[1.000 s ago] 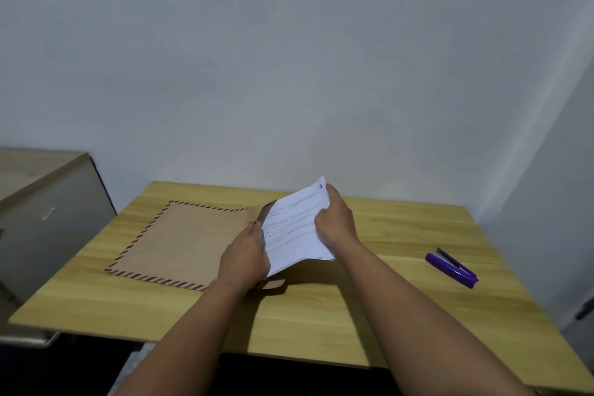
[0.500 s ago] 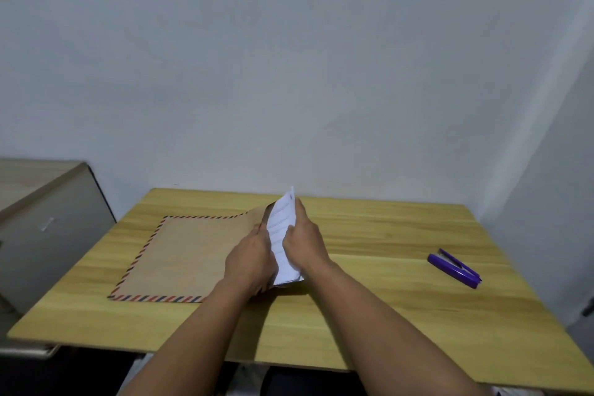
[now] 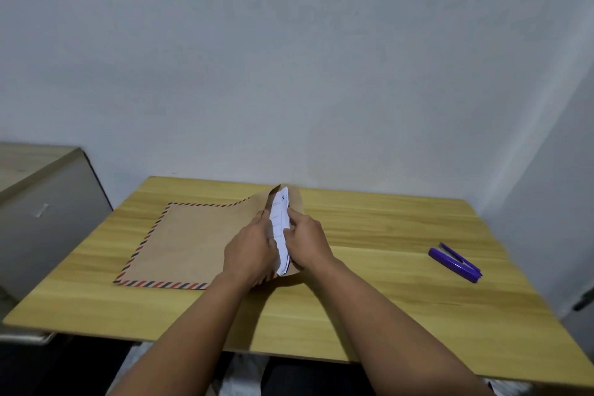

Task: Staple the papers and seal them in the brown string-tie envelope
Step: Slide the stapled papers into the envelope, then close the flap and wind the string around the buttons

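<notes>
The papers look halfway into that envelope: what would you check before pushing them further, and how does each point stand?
1. Papers lined up with the envelope mouth: ok.
2. Left hand holds the mouth open: ok.
3. Right hand has a grip on the papers: ok.
4. Papers stapled: cannot tell.
5. Stapler out of the way on the table: ok.
6. Papers fully inside: not ok, their edge shows.

A light wooden desk point(image 3: 369, 315) stands against the wall. A brown envelope point(image 3: 193, 241) with a striped border lies flat on its left half; a purple stapler point(image 3: 456, 263) rests well apart, near the right edge.
</notes>
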`<state>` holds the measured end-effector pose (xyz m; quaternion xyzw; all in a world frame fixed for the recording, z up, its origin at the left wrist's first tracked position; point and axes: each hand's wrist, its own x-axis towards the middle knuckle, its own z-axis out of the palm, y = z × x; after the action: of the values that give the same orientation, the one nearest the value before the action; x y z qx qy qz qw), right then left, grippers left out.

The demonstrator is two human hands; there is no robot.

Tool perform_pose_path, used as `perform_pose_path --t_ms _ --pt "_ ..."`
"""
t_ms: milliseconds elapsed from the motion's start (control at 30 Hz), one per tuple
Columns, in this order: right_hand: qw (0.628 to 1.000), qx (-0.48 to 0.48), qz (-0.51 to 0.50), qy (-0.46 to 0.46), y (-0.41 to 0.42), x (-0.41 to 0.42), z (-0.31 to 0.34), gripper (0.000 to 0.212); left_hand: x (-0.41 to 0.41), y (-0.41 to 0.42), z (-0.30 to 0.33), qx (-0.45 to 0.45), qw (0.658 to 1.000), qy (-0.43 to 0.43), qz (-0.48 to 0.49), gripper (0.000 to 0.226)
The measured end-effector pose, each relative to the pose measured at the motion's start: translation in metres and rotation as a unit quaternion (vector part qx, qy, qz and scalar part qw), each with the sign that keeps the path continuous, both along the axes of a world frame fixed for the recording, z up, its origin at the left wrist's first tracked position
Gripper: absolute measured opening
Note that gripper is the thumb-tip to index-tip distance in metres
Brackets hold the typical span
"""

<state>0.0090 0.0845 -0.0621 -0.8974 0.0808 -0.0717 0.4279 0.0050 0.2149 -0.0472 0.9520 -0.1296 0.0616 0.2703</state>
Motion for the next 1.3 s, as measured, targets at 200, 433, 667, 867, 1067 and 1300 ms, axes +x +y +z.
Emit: perform_pose_path --t_ms 200,433,667,867,1067,1300 --pt "0.989 0.139 0.033 0.039 -0.003 0.004 0.001 0.055 0.003 0.01 -0.008 -0.036 0.999 -0.013 0.004 0.066" --pt "0.989 0.107 0.076 0.064 0.011 0.017 -0.001 0.056 0.005 0.015 -0.011 -0.044 0.999 -0.012 0.003 0.066" --pt "0.991 -0.07 -0.112 -0.007 -0.007 0.003 0.0 0.047 0.013 0.009 -0.017 -0.044 0.998 -0.014 0.031 0.062" --pt "0.974 0.165 -0.046 0.149 -0.044 -0.007 -0.013 0.037 0.008 -0.023 -0.013 -0.053 0.999 -0.014 0.0 0.057" --pt "0.954 -0.062 0.083 0.282 -0.107 -0.008 0.029 0.023 0.02 -0.023 -0.011 0.031 0.999 -0.029 -0.015 0.068" --pt "0.972 -0.188 0.017 0.139 -0.118 0.056 0.039 0.017 0.051 0.0 -0.046 0.195 0.972 -0.034 -0.125 0.062"
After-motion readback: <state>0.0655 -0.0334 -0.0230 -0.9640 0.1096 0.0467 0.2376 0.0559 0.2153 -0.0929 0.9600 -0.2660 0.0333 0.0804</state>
